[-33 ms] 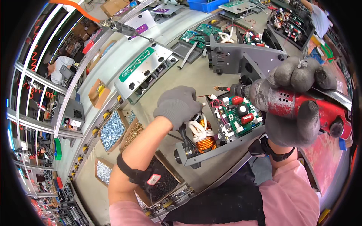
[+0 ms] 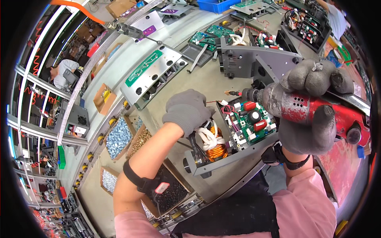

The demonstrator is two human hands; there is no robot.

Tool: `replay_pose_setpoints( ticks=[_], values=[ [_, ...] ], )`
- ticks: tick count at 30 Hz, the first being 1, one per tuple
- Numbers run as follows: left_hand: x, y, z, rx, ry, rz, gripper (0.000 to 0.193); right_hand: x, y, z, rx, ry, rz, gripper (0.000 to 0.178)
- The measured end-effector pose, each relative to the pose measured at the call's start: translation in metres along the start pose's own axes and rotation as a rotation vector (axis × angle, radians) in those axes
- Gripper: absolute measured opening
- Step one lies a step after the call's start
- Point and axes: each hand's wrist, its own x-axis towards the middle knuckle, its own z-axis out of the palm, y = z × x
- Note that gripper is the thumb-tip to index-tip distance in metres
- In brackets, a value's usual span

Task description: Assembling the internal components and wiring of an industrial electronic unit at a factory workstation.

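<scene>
My right hand (image 2: 309, 107), in a worn grey glove, is wrapped round a scuffed red power screwdriver (image 2: 293, 108). Its bit points left, above the far side of an open grey metal chassis (image 2: 238, 154). My left hand (image 2: 188, 111), also gloved, is closed at the chassis's left end, beside a copper-wound coil (image 2: 217, 150) tied with white sleeving. Its fingertips are turned away, so whatever they grip is hidden. Right of the coil, inside the chassis, sits a green circuit board (image 2: 254, 123) with red and black components. A thin red wire runs between my left hand and the board.
Left of the chassis are boxes of silver screws (image 2: 118, 137) and black fasteners (image 2: 170, 188). Behind stand a metal plate with a green board (image 2: 143, 68) and a grey panel (image 2: 258, 59). A hanging screwdriver (image 2: 131, 31) is at upper left. Other people work farther off.
My left hand has shifted very slightly at the coil. The right hand and the power screwdriver are where they were.
</scene>
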Motion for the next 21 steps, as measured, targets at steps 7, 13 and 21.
replay_pose_setpoints(
  ticks=[7, 13, 21],
  values=[
    [0.005, -0.007, 0.002, 0.233, 0.087, 0.201, 0.035, 0.006, 0.002, -0.003, 0.062, -0.020, 0.000, 0.040],
    [0.027, -0.018, 0.003, 0.024, -0.077, 0.145, 0.038, 0.004, 0.004, -0.003, 0.031, 0.070, 0.005, 0.039],
    [-0.020, -0.036, -0.015, -0.606, 0.118, 0.577, 0.036, 0.009, 0.005, -0.004, 0.113, 0.110, 0.024, 0.039]
  ],
)
